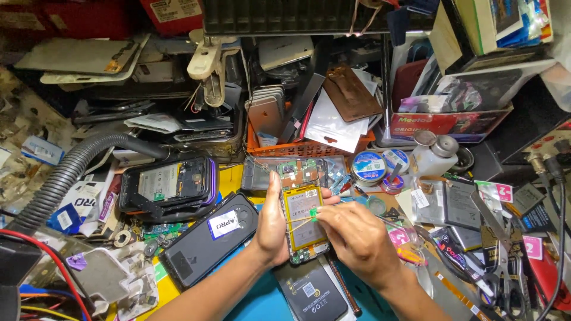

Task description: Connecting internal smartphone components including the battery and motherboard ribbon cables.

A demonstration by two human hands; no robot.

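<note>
Fingers first: my left hand (272, 223) is wrapped around the left edge of an opened phone (303, 223), thumb up along its side, so it's clamped on the thing. My right hand (357, 238) has its fingertips (321, 211) pinched narrow on a small green tab (313, 213) sitting over the yellowish battery (303, 215) — can't tell if there's a tool in there too. The phone sits about mid-bench, back cover off, circuit board showing at the far end.

Nearest to me, just below the phone, a dark battery pack (309, 294) lies flat on the blue mat (262, 303). Left of my left hand there's a dark back cover (208, 238) with a white sticker, tilted diagonally. Over on the right — scissors (499, 249) and a loose flat battery (459, 205) among small bags.

Further back on the left, another gutted phone (169, 184) in a purple-edged frame, with a grey ribbed hose (59, 184) curving past it. Just beyond my phone is a clear plastic case (262, 172), then solder reels (369, 166) to its right, and a white bottle (431, 156). Far behind all that, an orange basket (309, 147) stuffed with parts.
</note>
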